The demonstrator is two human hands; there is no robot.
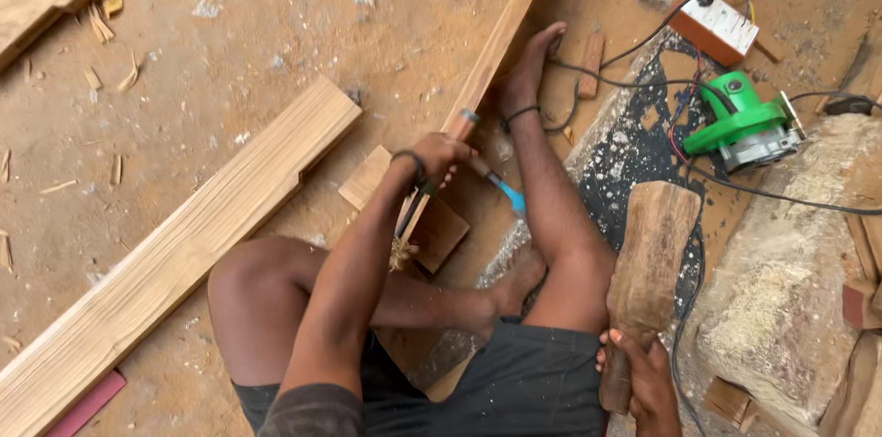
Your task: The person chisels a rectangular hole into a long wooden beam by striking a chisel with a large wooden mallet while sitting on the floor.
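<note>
L hand clamped on chisel w/ blue handle, at centre, on narrow wood strip running to 12 o'clock. R hand grips wooden mallet at 4 o'clock. Hands well apart. Green power tool at 2 o'clock.

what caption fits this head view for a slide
Seated on a dusty floor, left hand holds a blue-handled chisel on a long wooden plank; right hand grips a wooden mallet.
</note>
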